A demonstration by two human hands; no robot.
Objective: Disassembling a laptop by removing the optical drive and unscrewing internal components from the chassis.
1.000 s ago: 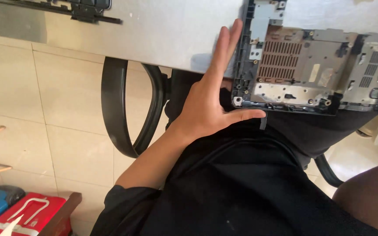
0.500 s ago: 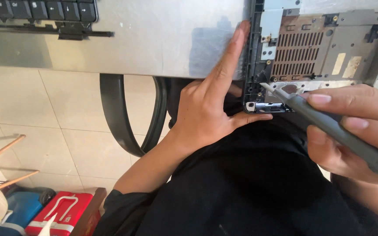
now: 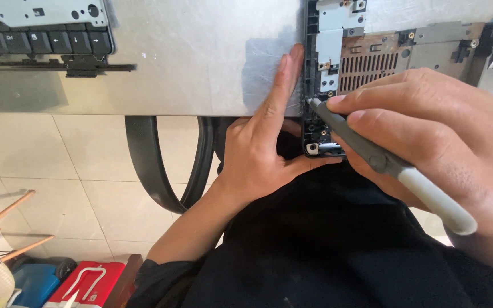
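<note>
The screwdriver (image 3: pixel 383 159) — grey shaft, white handle end — lies slantwise across the lower right of the view, its tip set against the black frame edge of the opened laptop chassis (image 3: pixel 406 51) that rests on the grey bench (image 3: pixel 201 57), with the chassis corner jutting over the bench's near edge above the person's lap. The right hand (image 3: pixel 446 148) has its grip closed around the screwdriver, forefinger and thumb pinching the grey shaft near the tip and the white end sticking out past the palm toward the lower right. The left hand (image 3: pixel 263 154) holds nothing; its grip is open and flat, the fingers stretched out along the chassis's left edge on the bench top and the thumb spread to the right, touching the lower corner of the frame just beside a small screw post. Inside the chassis a copper-coloured vent grille and silver metal plates show. At the far left of the bench sits a detached keyboard part (image 3: pixel 41 37) — well apart from both hands. Below the bench edge are a black chair arm (image 3: pixel 149 165), pale floor tiles, and a red case (image 3: pixel 87 285) beside a blue one in the lower left corner.
</note>
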